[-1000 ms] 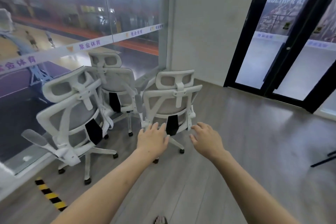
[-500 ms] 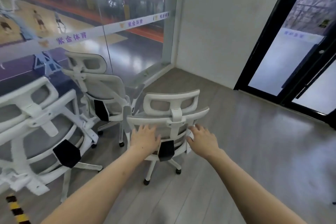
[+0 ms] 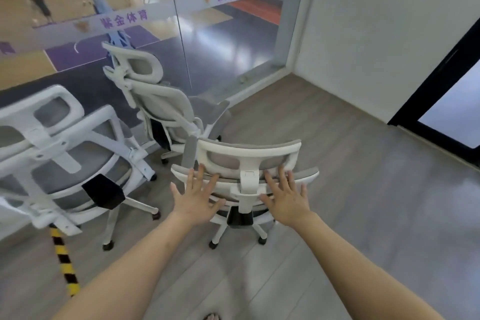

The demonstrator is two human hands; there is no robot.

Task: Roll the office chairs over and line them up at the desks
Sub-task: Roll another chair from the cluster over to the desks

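Our left grip (image 3: pixel 196 199) and right grip (image 3: pixel 285 199) are fully open, fingers spread, holding nothing, at the backrest (image 3: pixel 309 172) of the nearest office chair (image 3: pixel 249 153), flanking its headrest post (image 3: pixel 248 180).

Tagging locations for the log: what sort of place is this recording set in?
Probably an office room overlooking an indoor basketball court: white mesh office chairs stand on grey plank flooring beside a glass wall, with players visible through it below.
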